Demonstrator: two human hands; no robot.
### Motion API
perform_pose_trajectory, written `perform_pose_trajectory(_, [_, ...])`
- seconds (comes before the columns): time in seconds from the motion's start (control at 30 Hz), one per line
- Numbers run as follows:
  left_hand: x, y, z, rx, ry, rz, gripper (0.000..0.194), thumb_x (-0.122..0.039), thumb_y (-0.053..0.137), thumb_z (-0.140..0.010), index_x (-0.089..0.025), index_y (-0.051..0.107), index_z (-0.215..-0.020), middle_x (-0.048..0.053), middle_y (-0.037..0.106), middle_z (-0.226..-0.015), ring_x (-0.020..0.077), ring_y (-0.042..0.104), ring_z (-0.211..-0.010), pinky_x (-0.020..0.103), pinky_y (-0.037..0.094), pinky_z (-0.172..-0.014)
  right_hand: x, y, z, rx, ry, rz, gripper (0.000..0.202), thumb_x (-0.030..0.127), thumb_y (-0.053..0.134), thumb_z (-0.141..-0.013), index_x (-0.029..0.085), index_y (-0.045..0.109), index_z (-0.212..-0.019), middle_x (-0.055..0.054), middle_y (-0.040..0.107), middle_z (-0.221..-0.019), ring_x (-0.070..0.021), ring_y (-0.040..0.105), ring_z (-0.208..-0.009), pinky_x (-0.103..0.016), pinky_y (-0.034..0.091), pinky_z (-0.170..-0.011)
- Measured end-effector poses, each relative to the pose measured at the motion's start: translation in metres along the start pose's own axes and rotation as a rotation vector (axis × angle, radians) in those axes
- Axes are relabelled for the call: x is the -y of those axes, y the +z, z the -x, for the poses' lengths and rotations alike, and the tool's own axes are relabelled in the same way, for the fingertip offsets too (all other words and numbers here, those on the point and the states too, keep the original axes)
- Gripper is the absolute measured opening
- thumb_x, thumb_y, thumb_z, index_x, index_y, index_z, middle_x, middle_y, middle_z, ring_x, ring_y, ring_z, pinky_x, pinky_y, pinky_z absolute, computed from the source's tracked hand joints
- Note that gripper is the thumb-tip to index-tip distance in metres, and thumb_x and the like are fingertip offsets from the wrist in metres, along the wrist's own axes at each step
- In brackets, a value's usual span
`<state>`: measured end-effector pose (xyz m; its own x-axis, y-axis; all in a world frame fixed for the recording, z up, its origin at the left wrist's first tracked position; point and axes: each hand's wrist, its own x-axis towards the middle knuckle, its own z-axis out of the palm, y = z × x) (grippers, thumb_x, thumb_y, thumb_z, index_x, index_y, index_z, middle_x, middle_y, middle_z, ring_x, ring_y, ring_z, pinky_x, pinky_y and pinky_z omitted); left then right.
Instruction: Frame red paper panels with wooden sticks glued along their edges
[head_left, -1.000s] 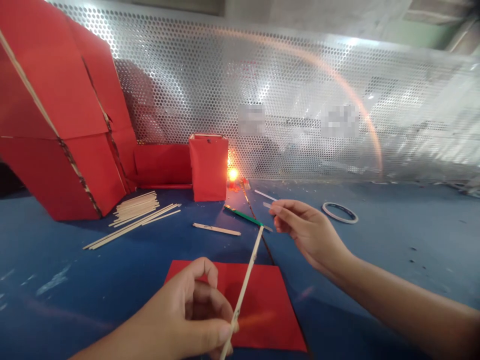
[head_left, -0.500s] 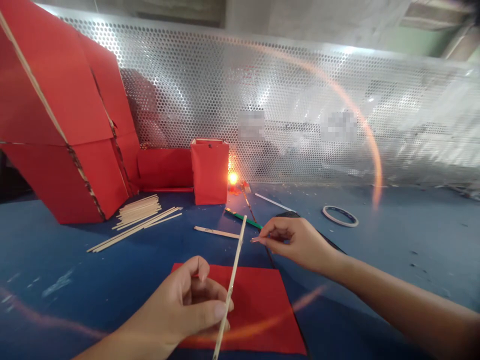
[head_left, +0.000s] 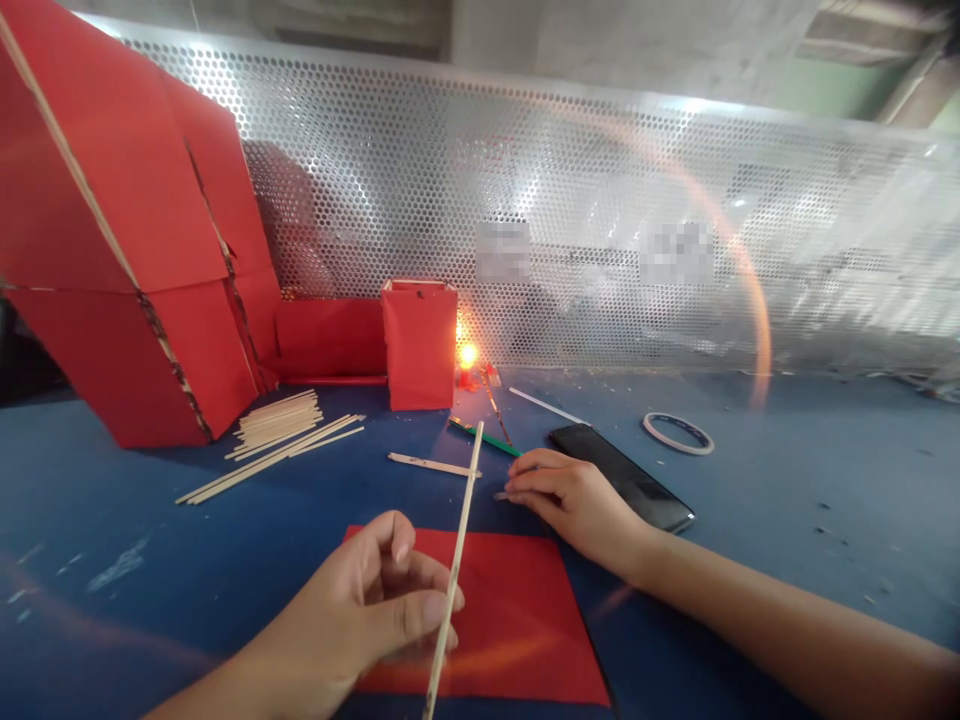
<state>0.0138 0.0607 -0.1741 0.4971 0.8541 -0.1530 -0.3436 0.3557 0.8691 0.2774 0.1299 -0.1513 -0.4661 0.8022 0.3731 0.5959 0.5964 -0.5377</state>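
My left hand (head_left: pixel 382 600) holds a thin wooden stick (head_left: pixel 459 540) between thumb and fingers, tilted over a sheet of red paper (head_left: pixel 517 610). My right hand (head_left: pixel 574 505) is lowered near the blue table, its fingertips pinched together at a small pale strip (head_left: pixel 501 495). Just beyond those fingertips lies a green-handled tool (head_left: pixel 487 438). A flat wooden piece (head_left: pixel 427 463) rests behind the stick's upper end. Beside my right hand is a black phone (head_left: pixel 626 475).
A pile of wooden sticks (head_left: pixel 281 425) lies left, beside a large red box-like structure (head_left: pixel 180 250). A small red box (head_left: pixel 421 350) stands near a lit flame (head_left: pixel 469 355). A tape roll (head_left: pixel 679 434) lies right. Behind runs a perforated metal panel (head_left: pixel 360 200).
My right hand has moved down and slightly left with the pale strip, uncovering more of the phone. The stick in my left hand has shifted slightly left and down.
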Motion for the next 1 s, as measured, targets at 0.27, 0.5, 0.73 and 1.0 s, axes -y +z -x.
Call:
perform_pose_trajectory(0.27, [0.002,0.012,0.01,0.148,0.029,0.097,0.051,-0.025,0.085,-0.079,-0.022,0.034,-0.078,-0.01,0.067,-0.077,0.0052,0.068,-0.064,0.017,0.049,-0.06,0.061,0.011,0.022,0.08,0.228,-0.624,0.021,0.039,0.072,-0.085,0.02,0.08,-0.086,-0.004,0.068,-0.085,-0.0122,0.059,-0.072,-0.025,0.048,-0.067])
perform_pose_trajectory(0.5, [0.003,0.03,0.02,0.169,-0.012,0.192,0.049,-0.025,0.085,-0.077,-0.022,0.037,-0.079,-0.008,0.068,-0.078,0.0065,0.069,-0.064,0.018,0.048,-0.062,0.095,0.034,0.038,0.18,0.67,-1.487,0.031,0.04,0.094,-0.059,0.018,0.076,-0.071,0.003,0.067,-0.065,-0.0049,0.056,-0.055,-0.016,0.039,-0.051])
perform_pose_trajectory(0.73, [0.003,0.032,0.022,0.202,-0.095,0.123,0.051,-0.031,0.086,-0.076,-0.023,0.035,-0.076,-0.009,0.066,-0.071,0.0082,0.068,-0.063,0.021,0.049,-0.063,0.099,0.035,0.037,0.206,0.588,-1.591,0.029,0.035,0.093,-0.064,0.016,0.073,-0.072,0.0,0.073,-0.074,-0.0108,0.068,-0.069,-0.023,0.049,-0.066])
perform_pose_trajectory(1.0, [-0.067,-0.043,0.0,-0.262,0.284,-0.835,0.026,-0.046,0.065,-0.084,-0.023,0.053,-0.087,0.003,0.066,-0.103,0.0135,0.061,-0.073,0.03,0.052,-0.069,0.12,-0.034,-0.002,0.284,0.088,-0.714,0.011,0.027,0.071,-0.086,0.018,0.07,-0.081,0.002,0.065,-0.077,-0.0109,0.057,-0.071,-0.024,0.045,-0.066])
